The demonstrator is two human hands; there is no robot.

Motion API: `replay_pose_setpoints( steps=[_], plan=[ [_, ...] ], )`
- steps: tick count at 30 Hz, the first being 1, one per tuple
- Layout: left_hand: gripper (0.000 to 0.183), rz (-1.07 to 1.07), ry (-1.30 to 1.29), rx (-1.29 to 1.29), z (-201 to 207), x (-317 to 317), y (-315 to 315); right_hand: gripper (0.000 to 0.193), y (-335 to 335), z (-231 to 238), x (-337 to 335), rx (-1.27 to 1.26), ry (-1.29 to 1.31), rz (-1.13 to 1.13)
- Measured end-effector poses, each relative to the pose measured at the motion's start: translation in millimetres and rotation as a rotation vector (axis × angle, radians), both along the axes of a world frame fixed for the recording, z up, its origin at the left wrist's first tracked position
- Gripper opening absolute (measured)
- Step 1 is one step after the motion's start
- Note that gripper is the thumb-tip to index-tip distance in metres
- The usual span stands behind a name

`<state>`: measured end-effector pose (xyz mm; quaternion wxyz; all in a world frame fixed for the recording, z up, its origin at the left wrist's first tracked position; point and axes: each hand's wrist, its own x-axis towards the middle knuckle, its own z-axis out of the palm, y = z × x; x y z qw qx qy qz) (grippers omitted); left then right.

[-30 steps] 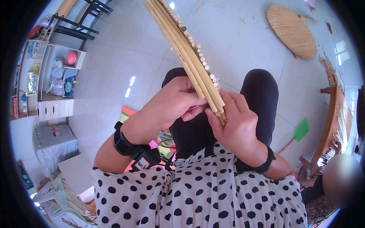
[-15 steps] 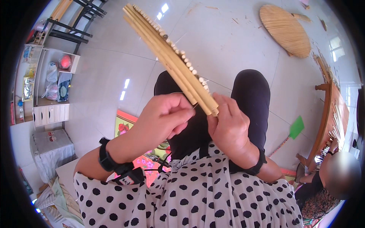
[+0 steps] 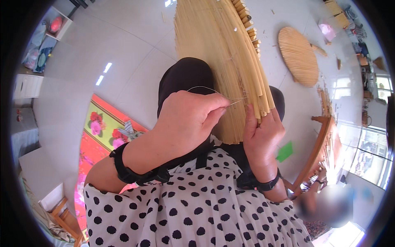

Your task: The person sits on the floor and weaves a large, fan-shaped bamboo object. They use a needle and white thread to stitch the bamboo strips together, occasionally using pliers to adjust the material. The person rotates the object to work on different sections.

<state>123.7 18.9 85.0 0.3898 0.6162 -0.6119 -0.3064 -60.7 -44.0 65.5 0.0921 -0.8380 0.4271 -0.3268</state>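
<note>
A fan-like panel of straw-coloured stalks (image 3: 222, 61), laid side by side, rests over my dark-trousered knees, its broad face showing. Along its right edge, round cut stalk ends (image 3: 245, 19) stick out. My right hand (image 3: 263, 133) grips that edge near its lower end, thumb on the face and fingers behind. Left of it, my left hand (image 3: 187, 119) is closed in a pinch on a thin pale thread (image 3: 201, 87). The thread loops over this hand and runs from the fingertips to the stalks. Whether a needle is in the pinch is too fine to tell.
A round stalk mat with a handle (image 3: 298, 57) lies on the tiled floor at far right. Scissors (image 3: 131, 131) lie on a red floral cloth (image 3: 96, 119) at left. At right are a green paddle (image 3: 284, 151), a wooden bench (image 3: 319, 148) and another person (image 3: 310, 206).
The stalk panel has turned from edge-on to show its broad face and now stands more upright in view. My view has shifted rightward. Both hands keep their grips.
</note>
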Motion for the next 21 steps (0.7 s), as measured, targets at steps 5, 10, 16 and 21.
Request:
replay_pose_setpoints(
  steps=[5,10,16,21],
  plan=[
    [0.016,0.02,-0.015,-0.068,-7,0,-3,0.015,-4,0,-4,-0.001,0.037,-0.067],
    [0.016,0.015,0.017,-0.085,-12,0,-7,0.016,-6,-2,-4,-0.009,-0.003,-0.044],
    [0.015,0.007,0.035,-0.105,-20,0,-11,0.015,-8,-1,-1,-0.006,0.0,-0.071],
    [0.014,-0.014,0.03,-0.118,-23,0,-13,0.016,-7,0,-1,0.024,0.068,-0.1]
  ],
)
